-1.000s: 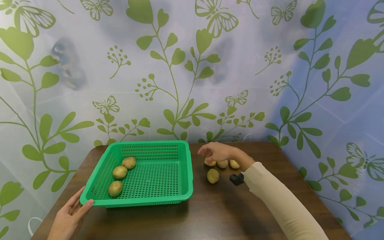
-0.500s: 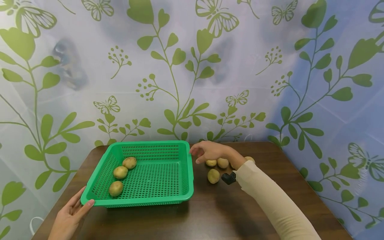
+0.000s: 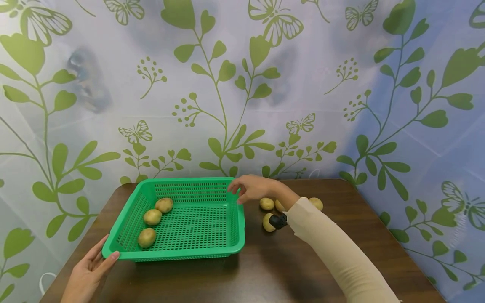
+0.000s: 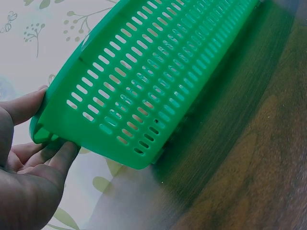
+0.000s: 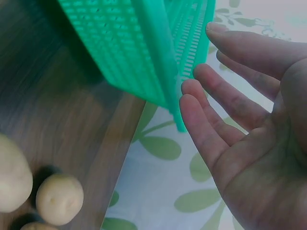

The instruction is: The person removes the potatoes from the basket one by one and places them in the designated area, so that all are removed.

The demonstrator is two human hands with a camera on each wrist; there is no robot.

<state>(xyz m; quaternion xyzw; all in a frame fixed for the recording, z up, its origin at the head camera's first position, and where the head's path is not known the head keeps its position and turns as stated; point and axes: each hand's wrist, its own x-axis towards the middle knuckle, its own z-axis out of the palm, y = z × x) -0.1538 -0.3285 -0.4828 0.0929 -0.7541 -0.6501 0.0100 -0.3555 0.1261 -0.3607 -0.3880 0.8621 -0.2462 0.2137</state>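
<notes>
A green plastic basket point(image 3: 189, 255) stands on the table with three potatoes along its left side, one of them a potato point(image 3: 147, 238) near the front. My left hand point(image 3: 86, 271) grips the basket's front left corner, thumb on the rim and fingers beneath it, as the left wrist view shows. Over the basket's back right corner hovers my right hand point(image 3: 251, 187), palm bare and fingers loosely bent. In the right wrist view its fingertips are close to the rim; whether they touch it I cannot tell.
Several loose potatoes lie right of the basket, such as a potato point(image 3: 267, 204) and a potato point(image 3: 315, 203), some partly behind the right forearm. The brown wooden table point(image 3: 182, 280) meets a leaf-patterned curtain point(image 3: 235, 101) at the back.
My right hand has moved left, from above the loose potatoes to the basket's back right corner. My left hand and the basket stay in place.
</notes>
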